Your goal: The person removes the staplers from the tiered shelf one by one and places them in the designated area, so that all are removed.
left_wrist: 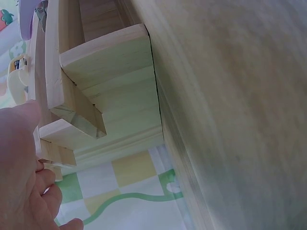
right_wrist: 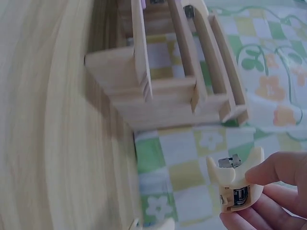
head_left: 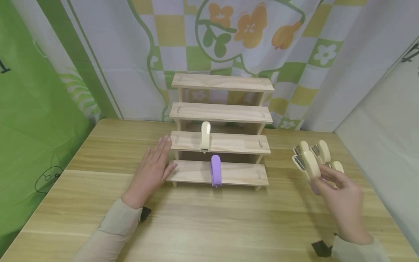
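A four-step wooden rack stands on the table. My left hand lies along the rack's left side, fingers extended, thumb at the bottom step's end. In the left wrist view the left hand appears beside the step ends. On the bottom step sits a purple stapler; one step higher is a cream stapler. My right hand, off to the right, pinches another cream stapler between thumb and fingers. The right wrist view shows this held stapler with its metal parts exposed.
More cream staplers stand on the table beyond the right hand, with a purple one partly hidden behind it. A patterned curtain hangs behind the rack, and a green cloth hangs at the left.
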The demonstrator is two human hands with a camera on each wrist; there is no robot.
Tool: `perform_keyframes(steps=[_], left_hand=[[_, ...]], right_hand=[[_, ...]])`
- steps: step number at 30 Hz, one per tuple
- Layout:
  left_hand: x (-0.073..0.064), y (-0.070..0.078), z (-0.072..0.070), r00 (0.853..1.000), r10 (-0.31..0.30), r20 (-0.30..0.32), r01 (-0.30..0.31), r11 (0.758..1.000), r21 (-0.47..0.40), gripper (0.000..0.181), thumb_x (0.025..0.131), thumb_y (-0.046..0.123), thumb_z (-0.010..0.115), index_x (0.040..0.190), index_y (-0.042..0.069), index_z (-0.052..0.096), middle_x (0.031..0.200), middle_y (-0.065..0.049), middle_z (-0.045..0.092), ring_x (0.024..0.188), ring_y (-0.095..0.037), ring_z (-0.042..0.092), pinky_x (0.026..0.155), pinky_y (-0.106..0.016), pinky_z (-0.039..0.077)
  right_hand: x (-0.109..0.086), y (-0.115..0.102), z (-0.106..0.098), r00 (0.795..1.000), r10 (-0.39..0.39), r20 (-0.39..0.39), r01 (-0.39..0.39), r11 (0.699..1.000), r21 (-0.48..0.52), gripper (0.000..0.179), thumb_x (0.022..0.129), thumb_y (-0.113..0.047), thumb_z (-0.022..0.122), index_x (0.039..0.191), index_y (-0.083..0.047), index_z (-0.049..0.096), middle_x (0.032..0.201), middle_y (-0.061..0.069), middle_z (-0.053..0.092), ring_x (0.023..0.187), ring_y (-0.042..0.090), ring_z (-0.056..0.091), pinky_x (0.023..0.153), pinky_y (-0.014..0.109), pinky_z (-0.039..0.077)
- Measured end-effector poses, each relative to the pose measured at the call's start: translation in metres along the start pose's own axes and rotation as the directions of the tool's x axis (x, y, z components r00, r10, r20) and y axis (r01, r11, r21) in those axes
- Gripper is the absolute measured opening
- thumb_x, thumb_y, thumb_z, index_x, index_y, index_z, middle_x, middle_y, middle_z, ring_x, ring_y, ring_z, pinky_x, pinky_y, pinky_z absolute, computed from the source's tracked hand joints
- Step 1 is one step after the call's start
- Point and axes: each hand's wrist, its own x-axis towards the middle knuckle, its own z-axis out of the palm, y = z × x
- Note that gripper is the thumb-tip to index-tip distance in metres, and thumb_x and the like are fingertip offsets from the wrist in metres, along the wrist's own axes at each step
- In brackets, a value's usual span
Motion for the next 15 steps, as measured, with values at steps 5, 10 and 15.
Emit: perform_keyframes(steps=[5,10,15], left_hand=[[0.000,0.000,0.000,1.000,-0.006,0.003,0.006,1.000,-0.005,0.077,0.107,0.039,0.048,0.163,0.004,0.006,0.169,-0.018,0.010,0.155,-0.033,0.010,0.122,-0.062,0.016],[0.000,0.000,0.000,1.000,-0.001,-0.003,0.001,1.000,-0.002,0.078,0.107,0.040,0.048,0.163,0.004,0.007,0.169,-0.016,0.008,0.155,-0.032,0.010,0.122,-0.061,0.016],[0.000,-0.001,0.001,1.000,0.008,-0.013,-0.008,1.000,0.001,0.077,0.107,0.039,0.048,0.163,0.004,0.008,0.169,-0.014,0.008,0.155,-0.033,0.011,0.122,-0.062,0.017]], right_hand=[[0.004,0.011,-0.011,0.997,0.058,-0.042,-0.058,0.998,-0.021,0.040,0.090,-0.009,0.076,0.129,-0.006,0.068,0.110,-0.019,0.072,0.098,-0.010,0.060,0.081,0.004,0.048],[0.005,0.024,-0.026,0.994,0.092,-0.059,-0.089,0.995,0.048,0.038,0.089,-0.001,0.074,0.127,-0.007,0.069,0.099,-0.027,0.069,0.092,-0.011,0.064,0.078,0.004,0.049],[0.003,0.037,-0.043,0.986,0.156,-0.057,-0.147,0.980,0.136,0.036,0.088,0.003,0.075,0.119,-0.015,0.073,0.094,-0.027,0.070,0.086,-0.011,0.065,0.073,0.003,0.050]])
